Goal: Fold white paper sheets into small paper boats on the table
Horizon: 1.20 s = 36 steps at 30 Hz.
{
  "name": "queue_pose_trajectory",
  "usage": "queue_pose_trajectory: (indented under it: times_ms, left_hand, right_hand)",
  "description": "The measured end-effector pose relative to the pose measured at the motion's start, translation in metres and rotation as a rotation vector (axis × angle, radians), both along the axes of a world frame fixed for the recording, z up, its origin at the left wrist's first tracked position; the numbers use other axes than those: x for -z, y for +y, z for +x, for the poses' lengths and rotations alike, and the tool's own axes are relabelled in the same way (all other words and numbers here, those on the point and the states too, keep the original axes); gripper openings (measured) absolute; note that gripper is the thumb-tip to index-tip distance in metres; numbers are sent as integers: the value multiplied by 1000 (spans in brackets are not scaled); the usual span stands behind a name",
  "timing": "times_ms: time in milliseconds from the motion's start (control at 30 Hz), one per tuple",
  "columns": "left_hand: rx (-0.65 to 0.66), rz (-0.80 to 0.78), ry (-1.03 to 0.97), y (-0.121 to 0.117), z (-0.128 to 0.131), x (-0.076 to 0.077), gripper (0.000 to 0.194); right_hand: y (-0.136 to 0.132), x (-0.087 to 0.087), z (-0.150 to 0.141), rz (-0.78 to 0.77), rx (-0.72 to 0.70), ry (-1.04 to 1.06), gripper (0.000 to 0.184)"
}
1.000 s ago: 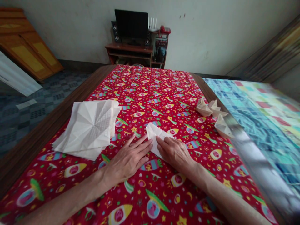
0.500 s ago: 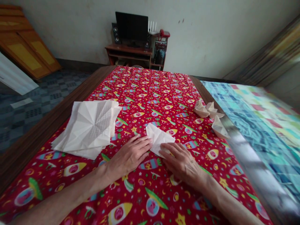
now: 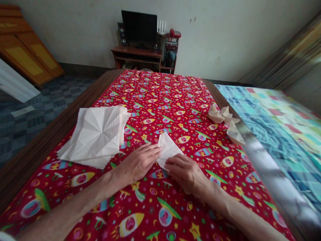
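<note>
A small folded piece of white paper lies on the red patterned tablecloth in the middle of the table. My left hand rests flat beside it, fingers stretched out, with the fingertips touching the paper's left edge. My right hand sits at the paper's near edge, its fingers curled and pinching that edge.
A stack of creased white sheets lies to the left. Folded paper shapes sit near the table's right edge. A bed with a blue checked cover is on the right. A desk with a monitor stands at the back wall.
My right hand has slid back off the paper toward me and curled onto its near edge. The paper has shifted a little. My left hand has stayed in place.
</note>
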State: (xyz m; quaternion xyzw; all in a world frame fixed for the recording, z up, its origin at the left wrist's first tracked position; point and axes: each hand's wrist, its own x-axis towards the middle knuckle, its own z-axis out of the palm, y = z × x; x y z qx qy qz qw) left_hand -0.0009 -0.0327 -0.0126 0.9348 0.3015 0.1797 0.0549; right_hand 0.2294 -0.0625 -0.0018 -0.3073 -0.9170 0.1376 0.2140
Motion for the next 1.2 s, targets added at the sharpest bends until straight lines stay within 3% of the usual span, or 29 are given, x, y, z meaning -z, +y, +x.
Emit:
queue_pose_trajectory:
  times_ms: [167, 333, 500, 800, 1200]
  left_hand:
    - [-9, -23, -74, -7, 3, -1, 33]
    - [-30, -42, -171, -10, 11, -1, 26]
    - [-108, -40, -289, -10, 14, 7, 22]
    - [-91, -59, -40, -16, 15, -4, 36]
    - [-53, -35, -32, -17, 15, -2, 36]
  right_hand:
    - [10, 0, 3, -287, 243, 214, 21]
    - [24, 3, 0, -362, 493, 157, 27]
    - [31, 4, -2, -345, 549, 88, 28]
    - [30, 5, -1, -256, 542, -6, 31]
    - [29, 0, -4, -168, 565, -123, 30]
